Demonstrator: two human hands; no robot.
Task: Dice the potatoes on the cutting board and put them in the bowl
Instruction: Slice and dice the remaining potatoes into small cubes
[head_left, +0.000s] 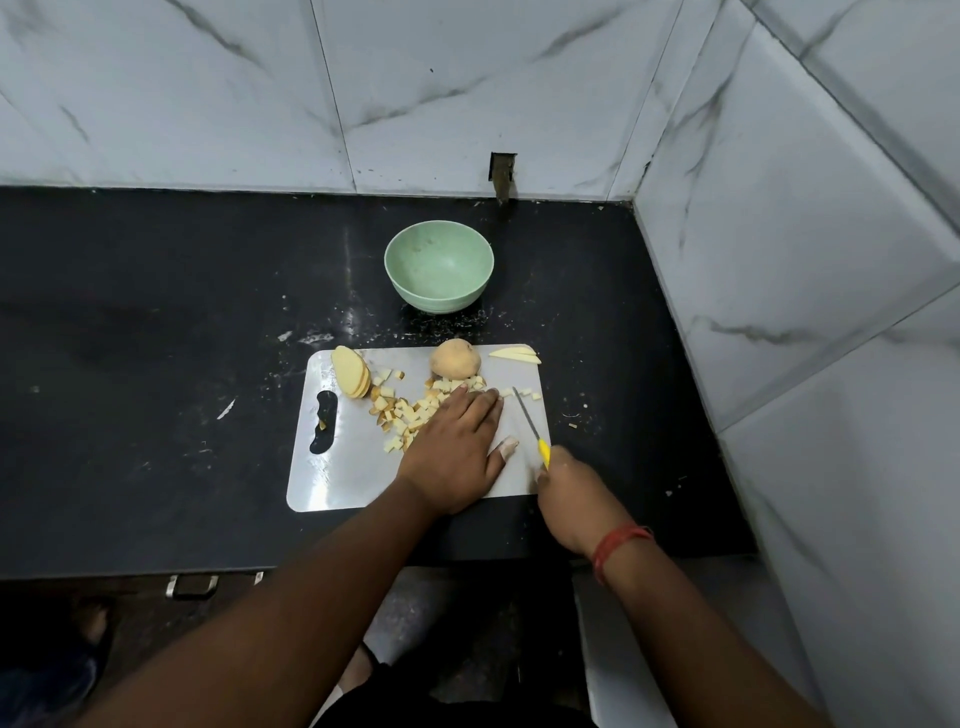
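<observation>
A white cutting board (337, 467) lies on the black counter. On it are a whole potato (454, 358), a stack of potato slices (350, 371) at the far left, a few potato strips (514, 354) at the far right corner, and several diced cubes (410, 410) in the middle. My left hand (454, 449) lies flat with straight fingers on the board beside the cubes. My right hand (571, 493) grips a yellow-handled knife (530, 423), blade pointing away, just right of my left hand. A green bowl (439, 267), with nothing in it, stands behind the board.
Marble-tiled walls close off the back and the right side of the black counter (156, 364). A small wall fitting (503, 174) sits behind the bowl. A few potato crumbs lie right of the board. A drawer handle (195, 584) shows below the counter's front edge.
</observation>
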